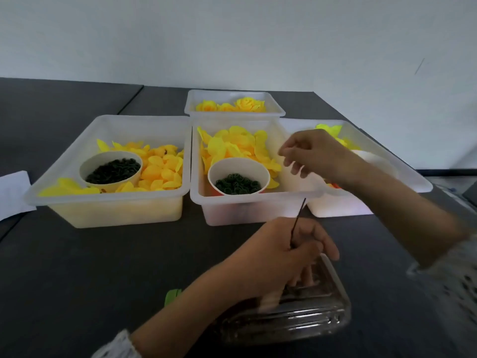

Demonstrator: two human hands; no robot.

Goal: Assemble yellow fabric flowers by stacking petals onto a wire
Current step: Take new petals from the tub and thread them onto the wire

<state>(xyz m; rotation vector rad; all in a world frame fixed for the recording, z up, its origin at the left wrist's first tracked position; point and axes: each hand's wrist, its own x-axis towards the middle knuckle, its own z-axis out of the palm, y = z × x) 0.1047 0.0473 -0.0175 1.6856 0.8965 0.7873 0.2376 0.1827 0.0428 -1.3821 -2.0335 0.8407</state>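
Note:
My left hand (pixel 281 251) pinches a thin dark wire (pixel 298 222) that stands upright above a clear plastic box (pixel 296 321) near the table's front. My right hand (pixel 309 155) hovers over the right side of the middle bin (pixel 245 210), fingers loosely curled with nothing visible between them. That bin holds loose yellow petals (pixel 232 146) and a paper cup of dark green rings (pixel 237 184). The left bin (pixel 116 210) has more yellow petals (pixel 160 171) and another cup of dark rings (pixel 112 170).
A far bin (pixel 235 113) holds finished yellow flowers (pixel 247 104). A right bin (pixel 402 171), partly hidden by my right arm, holds yellow pieces and something white. White paper (pixel 13 192) lies at the left edge. A green object (pixel 171 297) peeks out beside my left forearm.

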